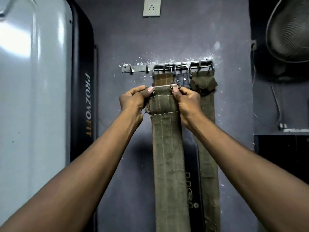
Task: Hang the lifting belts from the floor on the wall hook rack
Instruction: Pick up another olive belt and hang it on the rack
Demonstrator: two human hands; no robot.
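Observation:
I hold an olive canvas lifting belt (pixel 167 148) upright by its top end, a little below the metal wall hook rack (pixel 138 68). My left hand (pixel 132 99) pinches the left end of its metal buckle (pixel 165 87), and my right hand (pixel 187 101) pinches the right end. The belt hangs straight down between my forearms. On the rack's right half hang three other belts: an olive one (pixel 160 79) right behind the buckle, a black one (pixel 192 181), and another olive one (pixel 207 124). The rack's left hooks are bare.
A grey machine panel with a black edge (pixel 82 97) fills the left side. A wall socket (pixel 151 8) sits above the rack. A fan (pixel 289 29) hangs at the upper right, with a dark shelf (pixel 282 141) and cables below it.

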